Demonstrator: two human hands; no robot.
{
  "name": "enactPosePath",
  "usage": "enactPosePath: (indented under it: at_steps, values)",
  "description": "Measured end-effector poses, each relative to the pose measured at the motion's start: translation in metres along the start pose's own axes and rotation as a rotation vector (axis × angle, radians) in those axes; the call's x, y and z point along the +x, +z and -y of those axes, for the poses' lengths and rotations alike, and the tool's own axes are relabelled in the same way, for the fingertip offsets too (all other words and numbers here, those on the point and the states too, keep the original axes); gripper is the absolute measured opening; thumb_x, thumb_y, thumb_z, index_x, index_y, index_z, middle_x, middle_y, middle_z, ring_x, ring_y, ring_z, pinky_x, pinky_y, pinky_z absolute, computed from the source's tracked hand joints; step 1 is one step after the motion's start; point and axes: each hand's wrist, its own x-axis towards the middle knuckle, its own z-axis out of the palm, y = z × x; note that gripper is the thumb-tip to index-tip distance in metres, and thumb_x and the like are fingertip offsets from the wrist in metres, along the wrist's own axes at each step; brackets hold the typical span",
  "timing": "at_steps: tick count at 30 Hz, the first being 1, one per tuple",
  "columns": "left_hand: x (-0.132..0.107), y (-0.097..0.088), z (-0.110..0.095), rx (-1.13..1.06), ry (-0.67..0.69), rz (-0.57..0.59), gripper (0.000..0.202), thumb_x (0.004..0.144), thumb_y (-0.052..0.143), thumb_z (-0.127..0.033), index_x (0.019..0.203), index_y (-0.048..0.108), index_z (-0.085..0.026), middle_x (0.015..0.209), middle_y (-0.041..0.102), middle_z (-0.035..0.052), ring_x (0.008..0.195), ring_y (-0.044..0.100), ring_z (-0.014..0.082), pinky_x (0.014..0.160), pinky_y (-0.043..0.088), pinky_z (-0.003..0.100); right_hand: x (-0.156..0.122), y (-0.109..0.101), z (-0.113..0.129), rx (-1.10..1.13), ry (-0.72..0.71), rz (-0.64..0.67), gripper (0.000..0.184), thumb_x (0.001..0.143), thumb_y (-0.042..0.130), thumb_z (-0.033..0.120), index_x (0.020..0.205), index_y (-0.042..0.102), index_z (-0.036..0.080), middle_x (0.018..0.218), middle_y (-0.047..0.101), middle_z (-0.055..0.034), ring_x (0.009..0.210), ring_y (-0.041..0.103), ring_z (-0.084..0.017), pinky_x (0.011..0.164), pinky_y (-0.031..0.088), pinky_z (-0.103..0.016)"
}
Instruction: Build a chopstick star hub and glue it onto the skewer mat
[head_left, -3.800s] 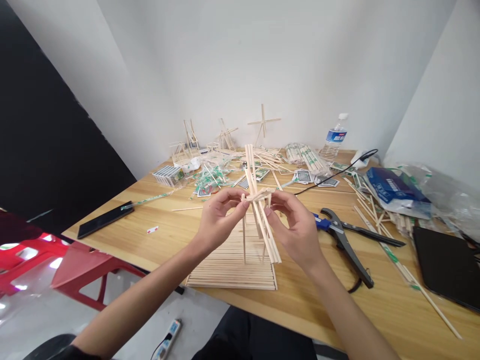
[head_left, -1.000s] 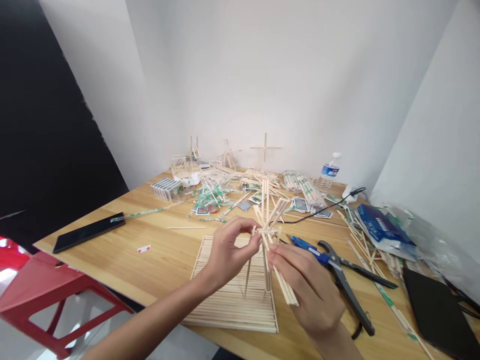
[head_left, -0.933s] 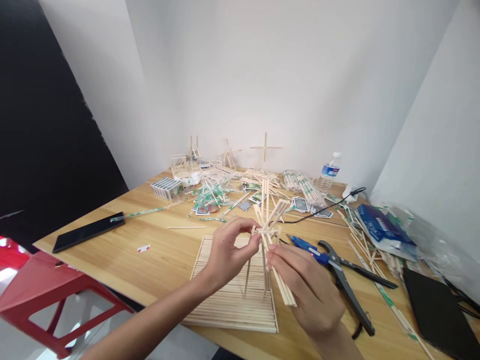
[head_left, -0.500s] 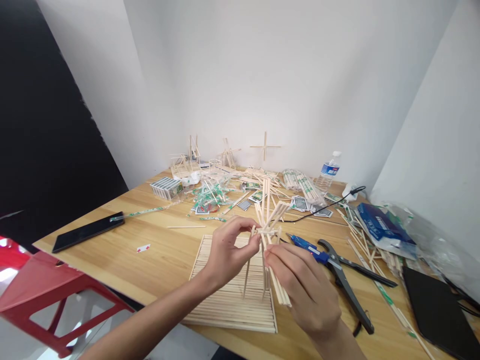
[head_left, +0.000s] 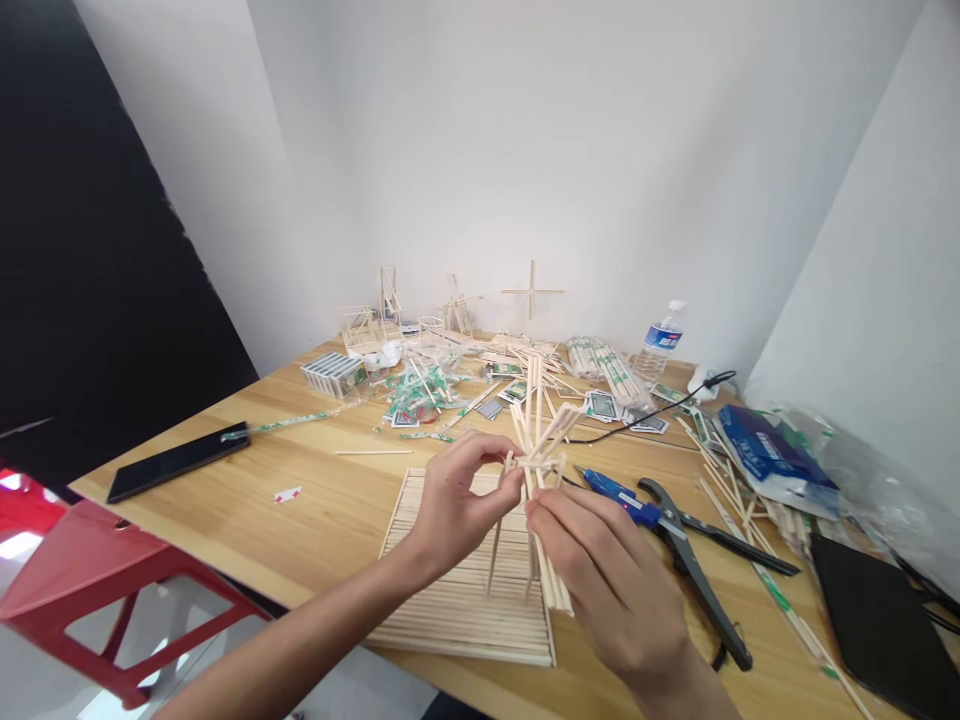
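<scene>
In the head view, a windmill-like frame of wooden sticks (head_left: 536,420) stands over a flat panel of sticks laid side by side (head_left: 457,620). Its arms fan out from a hub, and thin upright sticks rise from the panel beneath it. My left hand (head_left: 469,495) pinches the frame near the hub between thumb and fingers. With its fingers closed, my right hand (head_left: 611,570) grips the lower blade of paired sticks, which slants down toward the panel. My right fingers partly hide that blade.
Right of my hands lie a blue glue gun (head_left: 619,495) and large black-handled pliers (head_left: 694,560). A black tablet-like slab (head_left: 885,620) and blue package (head_left: 780,455) are farther right. Behind are loose sticks, wrappers (head_left: 420,390), a water bottle (head_left: 661,340); a black phone (head_left: 180,460) lies left.
The lower blade in my right hand has swung slightly left, its free end now nearer the panel's right edge. My left hand keeps its pinch near the hub.
</scene>
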Motion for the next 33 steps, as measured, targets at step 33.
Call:
enactPosePath:
  at_steps: [33]
  values:
    - [-0.004,0.0,0.001,-0.059,-0.046,0.018,0.009,0.092,0.063,-0.023,0.101,0.066,-0.021,0.093,0.069,0.0054,0.088,0.065,0.0179,0.082,0.053,0.03,-0.001,0.0,0.006,0.066,0.107,0.0,0.025,0.097,0.047,0.003,0.108,0.069,0.006,0.103,0.069,-0.0182,0.108,0.066,-0.025,0.092,0.056,-0.036]
